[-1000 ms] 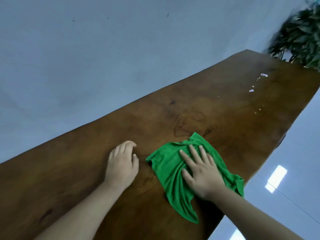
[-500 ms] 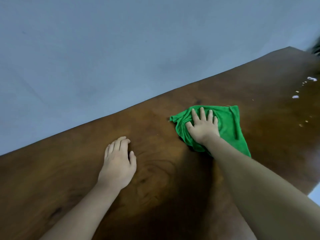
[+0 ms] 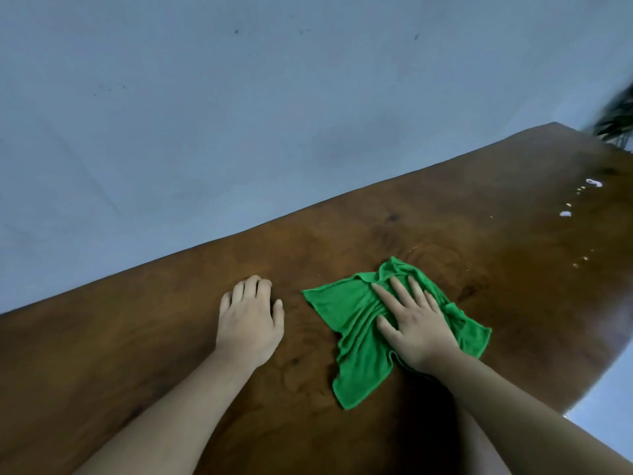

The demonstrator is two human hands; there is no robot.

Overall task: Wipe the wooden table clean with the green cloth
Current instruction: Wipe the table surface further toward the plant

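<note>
A green cloth (image 3: pixel 356 323) lies rumpled on the dark wooden table (image 3: pixel 479 234), a little right of centre. My right hand (image 3: pixel 414 323) presses flat on the cloth with fingers spread, pinning it to the wood. My left hand (image 3: pixel 250 320) rests palm down on the bare table just left of the cloth, holding nothing, fingers slightly curled. A faint wet ring shows on the wood beyond the cloth.
White droplets and spots (image 3: pixel 594 182) dot the table at the far right. A potted plant (image 3: pixel 616 121) stands blurred past the table's far right corner. A grey-blue wall (image 3: pixel 239 114) runs behind the table's far edge. Pale floor (image 3: pixel 606 399) shows at the near right edge.
My right hand has pulled the cloth back toward me from the far side of the table. The left hand has stayed in place. The view has shifted.
</note>
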